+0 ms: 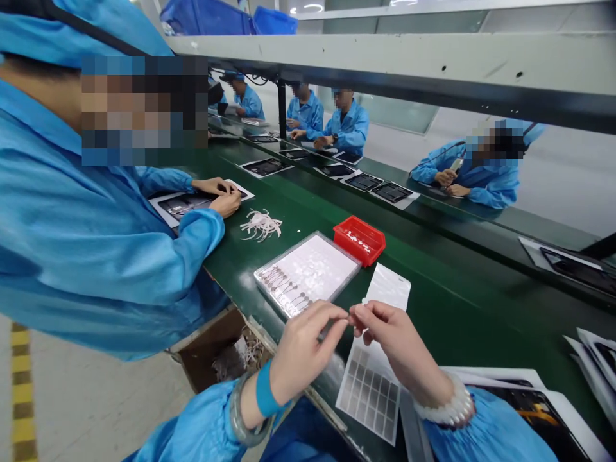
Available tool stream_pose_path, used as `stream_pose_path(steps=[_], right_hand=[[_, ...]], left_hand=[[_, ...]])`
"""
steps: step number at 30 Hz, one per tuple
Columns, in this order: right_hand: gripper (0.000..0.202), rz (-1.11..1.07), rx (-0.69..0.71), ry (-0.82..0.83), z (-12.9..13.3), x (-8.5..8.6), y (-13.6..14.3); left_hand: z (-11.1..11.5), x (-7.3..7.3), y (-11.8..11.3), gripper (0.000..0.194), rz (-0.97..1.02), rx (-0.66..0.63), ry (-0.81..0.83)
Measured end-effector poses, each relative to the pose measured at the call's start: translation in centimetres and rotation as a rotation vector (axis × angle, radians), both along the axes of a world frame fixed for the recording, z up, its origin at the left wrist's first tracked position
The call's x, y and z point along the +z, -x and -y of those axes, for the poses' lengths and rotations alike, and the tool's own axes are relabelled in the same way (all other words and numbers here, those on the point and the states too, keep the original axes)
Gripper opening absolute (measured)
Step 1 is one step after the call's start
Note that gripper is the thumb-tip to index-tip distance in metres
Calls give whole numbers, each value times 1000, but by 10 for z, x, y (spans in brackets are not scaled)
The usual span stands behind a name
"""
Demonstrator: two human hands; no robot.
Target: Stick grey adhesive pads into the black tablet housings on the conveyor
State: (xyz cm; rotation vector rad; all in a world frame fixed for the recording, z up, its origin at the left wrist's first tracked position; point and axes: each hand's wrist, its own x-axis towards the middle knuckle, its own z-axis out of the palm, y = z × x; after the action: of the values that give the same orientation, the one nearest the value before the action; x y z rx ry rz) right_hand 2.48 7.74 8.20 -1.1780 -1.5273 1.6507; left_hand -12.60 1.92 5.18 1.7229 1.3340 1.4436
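Observation:
My left hand [310, 346] and my right hand [392, 333] meet fingertip to fingertip above the near edge of the green bench. Each is closed in a pinch; whatever lies between the fingertips is too small to make out. Beneath and beside my right hand lies a sheet of grey rectangular stickers [369, 391], with a white backing sheet [389, 287] reaching out beyond it. Just past my left hand sits a clear-edged tray [317, 260] with a white surface, holding a row of small round-headed parts with thin tails and white scraps.
A red bin [359, 239] with small white pieces stands behind the tray. White strips [260, 224] lie farther left. A co-worker's sleeve [192, 240] is close at left. Device panels [534, 410] lie at right; a cardboard box [216, 353] sits below the bench edge.

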Motion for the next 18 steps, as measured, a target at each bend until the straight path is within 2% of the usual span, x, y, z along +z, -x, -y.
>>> stream_pose_path(steps=[2, 4, 6, 10, 16, 18], right_hand=[[44, 49, 79, 54, -4, -1, -3], [43, 67, 141, 91, -4, -2, -4], [39, 66, 190, 118, -3, -1, -5], [30, 114, 292, 110, 0, 2, -7], [23, 307, 302, -241, 1, -1, -7], [23, 325, 300, -279, 0, -2, -7]], left_hand=[[-2, 4, 5, 20, -274, 47, -258], [-5, 7, 7, 22, -440, 28, -360], [-9, 7, 8, 20, -509, 34, -375], [-14, 2, 10, 17, -522, 33, -365], [-11, 1, 3, 17, -611, 65, -355], [-12, 1, 0, 19, -698, 108, -351]])
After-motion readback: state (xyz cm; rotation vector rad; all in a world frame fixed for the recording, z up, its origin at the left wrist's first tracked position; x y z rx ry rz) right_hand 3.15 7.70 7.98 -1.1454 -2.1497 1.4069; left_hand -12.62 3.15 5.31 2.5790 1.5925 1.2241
